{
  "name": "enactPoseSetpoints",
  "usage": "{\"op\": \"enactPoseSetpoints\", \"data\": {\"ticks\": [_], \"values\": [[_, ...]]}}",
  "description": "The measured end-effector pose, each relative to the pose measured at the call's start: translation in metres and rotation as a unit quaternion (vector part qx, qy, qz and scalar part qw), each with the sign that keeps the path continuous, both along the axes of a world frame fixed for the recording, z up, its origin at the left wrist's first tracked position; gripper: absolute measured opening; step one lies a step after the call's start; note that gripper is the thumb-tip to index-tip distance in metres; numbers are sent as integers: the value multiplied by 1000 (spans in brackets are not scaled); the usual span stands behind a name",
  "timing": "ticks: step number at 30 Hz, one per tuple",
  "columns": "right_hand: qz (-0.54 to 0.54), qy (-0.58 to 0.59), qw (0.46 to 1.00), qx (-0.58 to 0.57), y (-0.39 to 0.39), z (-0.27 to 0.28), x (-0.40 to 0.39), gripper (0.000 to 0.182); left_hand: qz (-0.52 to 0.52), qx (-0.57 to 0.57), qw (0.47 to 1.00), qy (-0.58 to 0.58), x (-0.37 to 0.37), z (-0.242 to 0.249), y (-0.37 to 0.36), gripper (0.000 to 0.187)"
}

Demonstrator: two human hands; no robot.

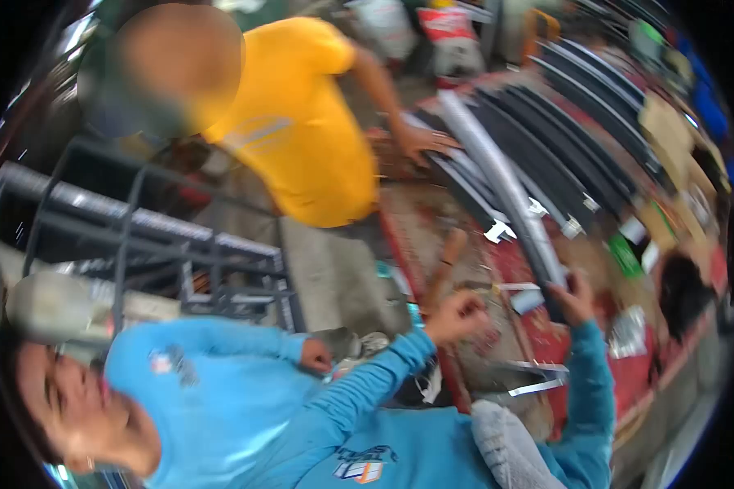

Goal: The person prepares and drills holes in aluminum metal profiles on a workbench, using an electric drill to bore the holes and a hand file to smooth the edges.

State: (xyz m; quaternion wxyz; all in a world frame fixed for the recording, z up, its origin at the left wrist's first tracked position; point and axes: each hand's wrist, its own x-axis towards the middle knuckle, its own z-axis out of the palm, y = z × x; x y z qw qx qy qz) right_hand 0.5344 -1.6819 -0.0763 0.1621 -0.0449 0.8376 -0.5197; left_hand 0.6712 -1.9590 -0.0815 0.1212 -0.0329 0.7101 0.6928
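My right hand is closed around the near end of a long metal profile, silvery on top and dark along one side. The profile slants away over the red worktable. To its left, my left hand is raised with its fingers curled in, and I see nothing in it, though motion blurs it. Close behind that hand is a brown wooden piece. Dark profiles with white end pieces lie beside the held one.
A person in a yellow shirt rests a hand by the profiles. A person in blue is close at my left. More dark profiles, cardboard and a clear plastic bag lie on the table. A metal rack stands left.
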Motion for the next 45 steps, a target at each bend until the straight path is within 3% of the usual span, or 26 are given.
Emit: {"op": "enactPoseSetpoints", "data": {"ticks": [1,5,7,9,11,13,15,21,22,24,26,29,31,33,35,38,42,45], "values": [[-10,1,997,-82,-6,3,16,37,3,24,1000,-6,-13,-6,-1,18],[-9,88,994,-67,-15,-38,40,36,55,26,997,42,-51,-30,-25,16],[-34,66,996,-56,-20,-18,58,39,126,79,987,-59,-63,-14,-36,14],[-50,79,994,-59,-29,-20,68,41,157,59,986,-15,-84,-50,-66,17],[-66,69,994,-50,-28,-30,74,42,157,24,986,50,-104,-48,-86,23],[-84,63,993,-48,-32,-32,84,42,148,-148,972,109,-128,-37,-115,30],[-91,54,994,-33,-34,-11,96,38,161,-235,947,151,-164,-40,-157,39],[-107,47,991,-72,-26,-3,122,33,140,-320,933,83,-204,18,-284,55],[-114,37,990,-70,-26,2,125,32,139,-386,911,38,-211,1,-324,60],[-122,36,990,-61,-23,-13,128,32,228,-341,912,-9,-205,-31,-387,58],[-133,32,989,-65,-21,-14,132,33,284,-323,902,45,-205,-85,-452,54],[-128,25,990,-57,-24,-6,130,33,204,-567,784,146,-185,-53,-346,45],[-128,34,991,-24,-30,7,127,32,155,-266,947,94,-177,-53,-282,38],[-128,61,990,-10,-36,10,122,32,92,-187,972,114,-155,-32,-213,33],[-121,60,991,9,-40,19,117,31,42,-146,981,117,-132,-4,-150,31],[-124,63,990,8,-38,21,114,31,-53,-187,963,187,-100,29,-90,29],[-103,54,993,-6,-29,26,115,31,-129,-227,917,303,-73,50,-48,29],[-97,49,994,-10,-29,35,117,31,-120,-211,914,325,-61,50,-34,31]]}}
